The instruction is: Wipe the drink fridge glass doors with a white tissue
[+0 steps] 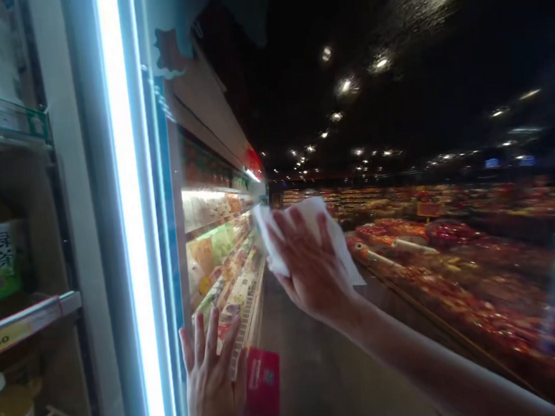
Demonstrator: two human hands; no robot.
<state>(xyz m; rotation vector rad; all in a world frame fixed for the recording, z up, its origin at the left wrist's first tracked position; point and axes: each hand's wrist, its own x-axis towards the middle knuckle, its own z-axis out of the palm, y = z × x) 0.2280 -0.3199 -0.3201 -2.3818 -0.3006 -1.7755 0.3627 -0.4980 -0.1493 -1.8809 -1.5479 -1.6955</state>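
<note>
1. I see a crumpled white paper towel [266, 234] pressed against the glass under the spread right hand [311, 263], its edges showing past the fingers.
2. The glass door [205, 143] of the refrigerated case stands upright, a bright light strip along its edge.
3. The open left hand [209, 380] rests flat on the same pane, lower down.

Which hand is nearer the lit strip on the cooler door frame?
Left. The left hand is spread on the glass beside the lit strip; the right hand, holding a white wipe, is farther along the glass.
</note>
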